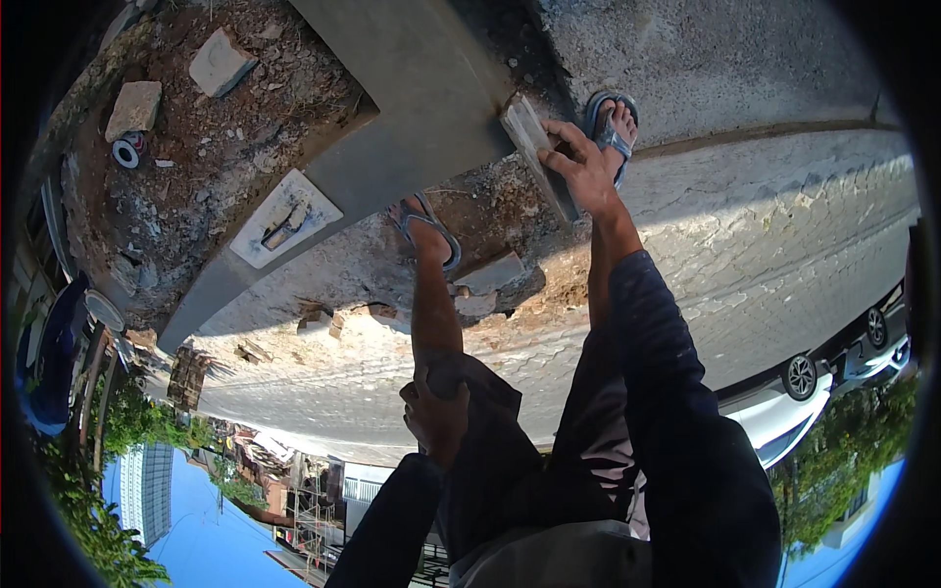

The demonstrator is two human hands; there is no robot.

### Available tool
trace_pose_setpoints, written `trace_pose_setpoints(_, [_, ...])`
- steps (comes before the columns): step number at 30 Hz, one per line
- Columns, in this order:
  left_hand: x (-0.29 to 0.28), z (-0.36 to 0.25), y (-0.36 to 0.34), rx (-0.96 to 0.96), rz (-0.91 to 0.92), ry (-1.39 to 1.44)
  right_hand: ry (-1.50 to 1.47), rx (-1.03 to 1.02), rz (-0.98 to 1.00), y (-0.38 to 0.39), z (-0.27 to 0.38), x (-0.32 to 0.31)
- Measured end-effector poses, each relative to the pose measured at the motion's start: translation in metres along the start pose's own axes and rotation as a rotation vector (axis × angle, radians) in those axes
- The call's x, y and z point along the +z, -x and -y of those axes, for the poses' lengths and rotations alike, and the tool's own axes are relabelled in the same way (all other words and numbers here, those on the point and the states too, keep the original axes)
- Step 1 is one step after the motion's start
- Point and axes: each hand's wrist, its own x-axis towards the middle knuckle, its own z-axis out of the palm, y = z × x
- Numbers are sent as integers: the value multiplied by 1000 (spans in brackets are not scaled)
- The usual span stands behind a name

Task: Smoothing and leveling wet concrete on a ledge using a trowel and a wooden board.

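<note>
My right hand [586, 176] is closed on the edge of a narrow, cement-smeared wooden board [534, 147], thumb and fingers on either side of it. The board stands at the end of a smooth grey cement strip [421, 108], next to my right foot. My left hand [436, 419] is wrapped round my left knee, away from the cement. A white rectangular plastering float [312, 204] with a dark handle lies on the cement strip, to the left of my left foot.
Rough soil [265, 127] with two broken blocks [222, 63] and a can [127, 151] lies at the upper left. Broken pieces of masonry [490, 274] lie behind my sandalled feet. Paving [745, 235] stretches right toward a parked white car [784, 416].
</note>
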Motion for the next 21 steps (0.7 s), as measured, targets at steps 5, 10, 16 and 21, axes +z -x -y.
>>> trace_pose_setpoints(5, [2,1,1,-16,-1,-40,10,-63,113,-60,16,14])
trace_pose_setpoints(10, [0,3,-1,-23,3,-40,18,-4,98,-51,8,18])
trace_pose_setpoints(16, [-6,0,-1,-32,14,-4,78,286,-118,27,-79,4])
trace_pose_setpoints(21, [-1,-6,1,-23,21,-5,-695,394,-395,59,-78,51])
